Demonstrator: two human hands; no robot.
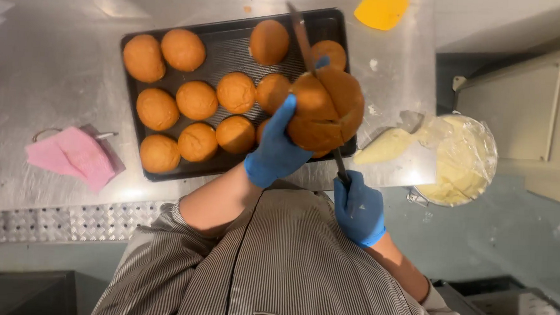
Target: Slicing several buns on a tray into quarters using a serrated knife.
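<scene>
At the centre of the frame, my left hand (274,148) closes its grip around a round golden-brown bread bun (326,109), above the dark baking tray (234,45) of buns. My right hand (358,208) is closed on the handle of a long knife (304,39), whose blade is in the bun.

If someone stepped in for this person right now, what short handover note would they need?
Left hand: blue-gloved, holds a round bun up above the tray.
Right hand: blue-gloved, grips the knife by its handle; the blade is in the bun, which is partly split.
Tray: dark, on the steel table, with about a dozen uncut buns.
Piping bag of pale cream lies to the right, in a container.
Done: one cut under way. Left: the tray's buns look whole.
</scene>
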